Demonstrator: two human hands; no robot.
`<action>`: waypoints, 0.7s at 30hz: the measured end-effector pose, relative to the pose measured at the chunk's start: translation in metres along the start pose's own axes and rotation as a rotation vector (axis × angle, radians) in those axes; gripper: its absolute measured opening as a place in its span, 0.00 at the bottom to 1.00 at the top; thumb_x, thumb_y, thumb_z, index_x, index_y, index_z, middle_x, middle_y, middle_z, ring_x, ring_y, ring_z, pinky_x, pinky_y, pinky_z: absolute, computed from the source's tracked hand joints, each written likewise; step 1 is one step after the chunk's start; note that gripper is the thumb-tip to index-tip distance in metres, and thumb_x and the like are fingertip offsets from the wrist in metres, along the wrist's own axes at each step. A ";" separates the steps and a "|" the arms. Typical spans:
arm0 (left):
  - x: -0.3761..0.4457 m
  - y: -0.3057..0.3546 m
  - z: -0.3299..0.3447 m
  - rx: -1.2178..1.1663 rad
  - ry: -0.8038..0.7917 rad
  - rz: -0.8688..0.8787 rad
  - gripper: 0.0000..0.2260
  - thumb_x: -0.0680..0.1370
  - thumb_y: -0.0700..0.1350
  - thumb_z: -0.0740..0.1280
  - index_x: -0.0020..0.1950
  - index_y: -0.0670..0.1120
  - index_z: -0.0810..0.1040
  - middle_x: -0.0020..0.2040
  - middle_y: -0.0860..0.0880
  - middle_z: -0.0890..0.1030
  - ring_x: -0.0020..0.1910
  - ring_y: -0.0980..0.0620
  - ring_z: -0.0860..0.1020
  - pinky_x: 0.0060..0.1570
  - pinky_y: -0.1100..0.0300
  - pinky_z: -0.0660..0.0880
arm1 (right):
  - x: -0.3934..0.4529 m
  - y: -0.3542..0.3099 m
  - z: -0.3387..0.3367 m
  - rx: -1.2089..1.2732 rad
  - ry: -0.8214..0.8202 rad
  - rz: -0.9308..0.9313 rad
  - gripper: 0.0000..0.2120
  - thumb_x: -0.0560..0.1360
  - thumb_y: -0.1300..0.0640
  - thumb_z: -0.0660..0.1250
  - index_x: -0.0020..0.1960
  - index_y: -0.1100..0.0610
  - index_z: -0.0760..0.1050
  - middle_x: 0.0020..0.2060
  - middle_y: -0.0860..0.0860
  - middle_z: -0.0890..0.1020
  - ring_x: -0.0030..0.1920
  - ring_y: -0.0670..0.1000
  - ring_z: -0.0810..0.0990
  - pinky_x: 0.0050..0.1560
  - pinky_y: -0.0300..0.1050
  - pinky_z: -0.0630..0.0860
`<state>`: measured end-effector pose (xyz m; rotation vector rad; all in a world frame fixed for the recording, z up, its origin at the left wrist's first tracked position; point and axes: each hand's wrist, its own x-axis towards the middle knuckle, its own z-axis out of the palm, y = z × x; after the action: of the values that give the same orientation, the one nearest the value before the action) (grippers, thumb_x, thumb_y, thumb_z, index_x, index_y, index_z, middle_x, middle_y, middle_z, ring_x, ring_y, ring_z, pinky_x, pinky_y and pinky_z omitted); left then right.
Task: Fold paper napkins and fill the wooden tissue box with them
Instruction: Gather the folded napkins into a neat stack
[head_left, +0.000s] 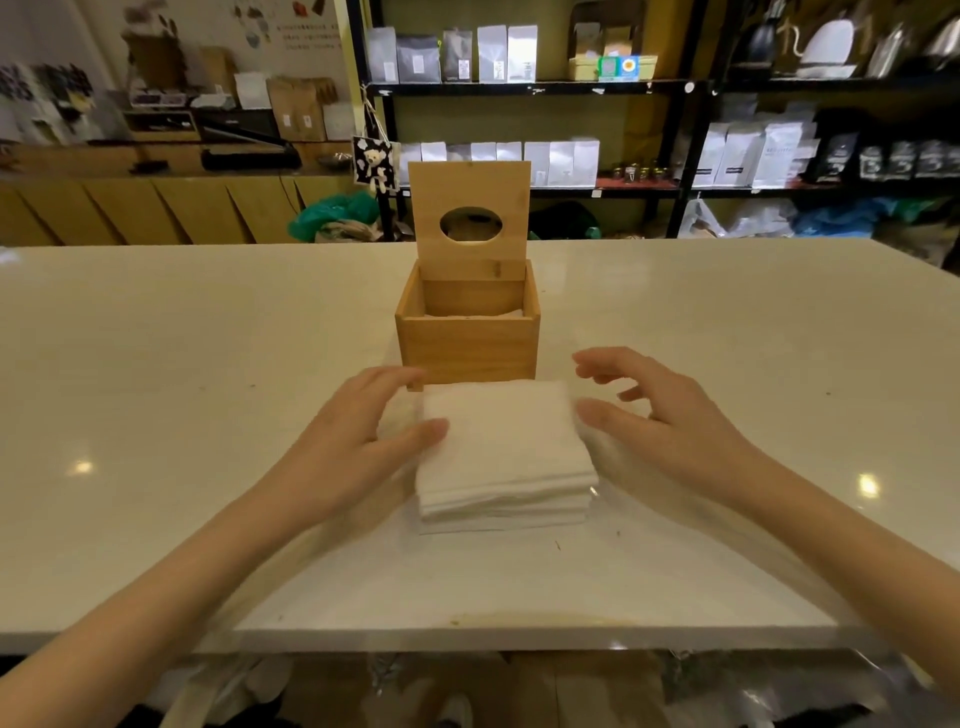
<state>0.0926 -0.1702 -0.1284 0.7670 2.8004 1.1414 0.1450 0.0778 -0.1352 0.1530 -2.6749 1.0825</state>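
Observation:
A stack of white paper napkins (506, 457) lies on the table just in front of the wooden tissue box (467, 345). The box stands with its hinged lid (470, 215) raised upright, an oval hole in the lid, and some paper low inside. My left hand (358, 441) lies at the stack's left edge, thumb resting on the top napkin. My right hand (657, 415) hovers at the stack's right side, fingers spread and loosely bent, holding nothing.
The white table (208, 364) stretches wide to both sides, with its front edge near me. Behind it stand black shelves (696, 156) with bags and jars, and a wooden counter (130, 208) at the back left.

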 end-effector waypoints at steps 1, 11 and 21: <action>0.004 0.002 -0.001 -0.070 -0.096 -0.085 0.26 0.67 0.64 0.60 0.63 0.60 0.67 0.61 0.60 0.68 0.60 0.57 0.69 0.62 0.57 0.65 | 0.003 0.000 0.001 0.043 -0.058 0.052 0.20 0.75 0.51 0.64 0.66 0.48 0.68 0.58 0.43 0.75 0.59 0.45 0.72 0.58 0.41 0.69; 0.041 0.012 -0.014 -0.023 -0.563 -0.189 0.17 0.71 0.50 0.70 0.57 0.57 0.70 0.50 0.62 0.74 0.49 0.63 0.73 0.42 0.73 0.67 | 0.037 -0.017 -0.006 -0.019 -0.534 0.192 0.22 0.68 0.47 0.71 0.59 0.46 0.69 0.51 0.42 0.77 0.50 0.43 0.76 0.48 0.36 0.74; 0.067 0.025 -0.014 0.187 -0.727 -0.239 0.20 0.65 0.49 0.75 0.55 0.48 0.79 0.55 0.51 0.81 0.54 0.52 0.78 0.56 0.59 0.74 | 0.064 -0.030 -0.006 -0.139 -0.787 0.255 0.19 0.65 0.51 0.75 0.53 0.58 0.79 0.54 0.57 0.82 0.56 0.59 0.78 0.58 0.53 0.75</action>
<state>0.0415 -0.1340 -0.0907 0.6566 2.2999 0.4347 0.0908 0.0601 -0.0937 0.2617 -3.5438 1.0535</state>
